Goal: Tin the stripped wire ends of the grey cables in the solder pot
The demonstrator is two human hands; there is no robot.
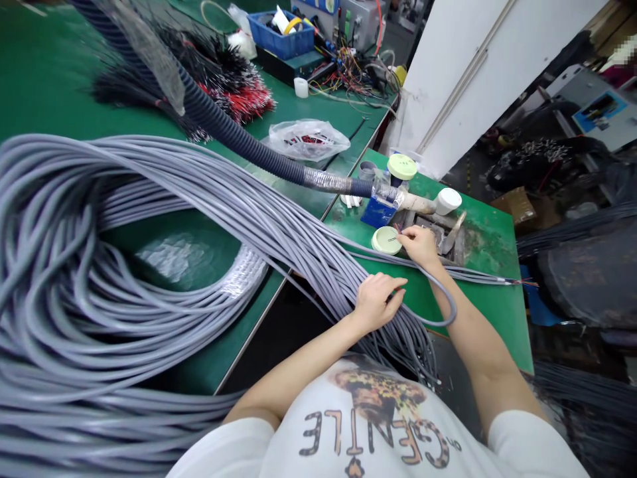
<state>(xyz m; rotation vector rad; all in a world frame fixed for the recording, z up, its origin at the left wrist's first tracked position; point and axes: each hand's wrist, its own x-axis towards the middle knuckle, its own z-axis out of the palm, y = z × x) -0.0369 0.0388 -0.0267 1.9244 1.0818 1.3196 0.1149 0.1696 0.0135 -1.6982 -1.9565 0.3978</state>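
My right hand (419, 244) pinches the end of a grey cable (450, 302), whose thin wires show beside a round pale-green lidded container (386, 240). That cable loops back below my right wrist. Over the thick bundle of grey cables (279, 226) is my left hand (379, 300), its fingers apart with nothing visible between them. Several more grey cables run under my right hand to stripped coloured ends (522, 282) at the right edge of the green table.
A ribbed hose (239, 143) crosses above the bundle to a blue box (379, 209). Behind it lie black and red wires (239, 93), a plastic bag (308, 139) and a blue bin (281, 36). A white-lidded jar (448, 200) and a metal tray (460, 245) stand right.
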